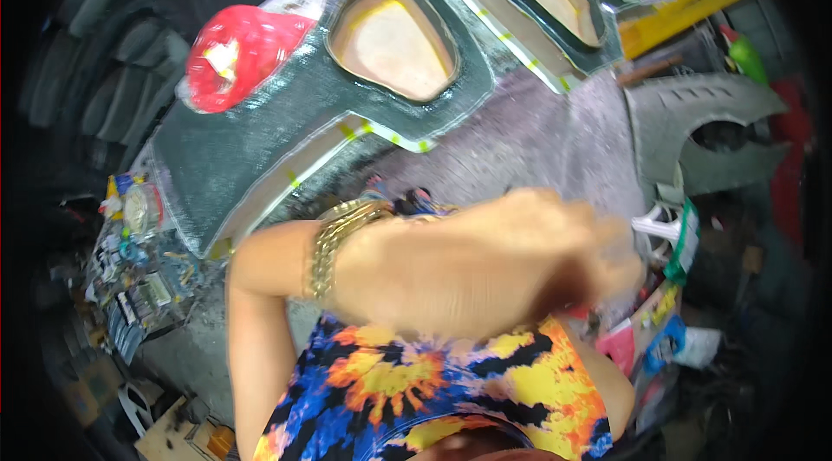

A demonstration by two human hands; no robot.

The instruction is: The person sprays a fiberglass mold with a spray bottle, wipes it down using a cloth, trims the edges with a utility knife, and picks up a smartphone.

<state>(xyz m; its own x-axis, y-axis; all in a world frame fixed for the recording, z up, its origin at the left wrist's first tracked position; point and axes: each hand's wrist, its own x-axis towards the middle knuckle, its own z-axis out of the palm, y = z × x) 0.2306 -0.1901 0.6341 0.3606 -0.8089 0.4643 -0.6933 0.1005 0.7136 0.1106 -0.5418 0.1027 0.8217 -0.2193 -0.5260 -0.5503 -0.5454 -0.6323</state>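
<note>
My left hand [485,266], with a gold-coloured chain bracelet [334,244] on its wrist, is raised close in front of me, across my chest. Motion smears its fingers, so I cannot tell whether they hold anything. My right hand is out of view; only part of the right upper arm [619,387] shows. Beyond the left hand lies a large dark green, glossy, woven-looking panel [251,145] with rounded openings and pale taped edges. A crumpled red, shiny plastic bundle [234,58] rests on its left part.
Yellow bars [693,6] lie at the far right, above a grey moulded panel [672,127] with slots. Small tools and supplies clutter the left side [143,279]. A white and green item [680,240] and a blue item [666,344] lie to the right.
</note>
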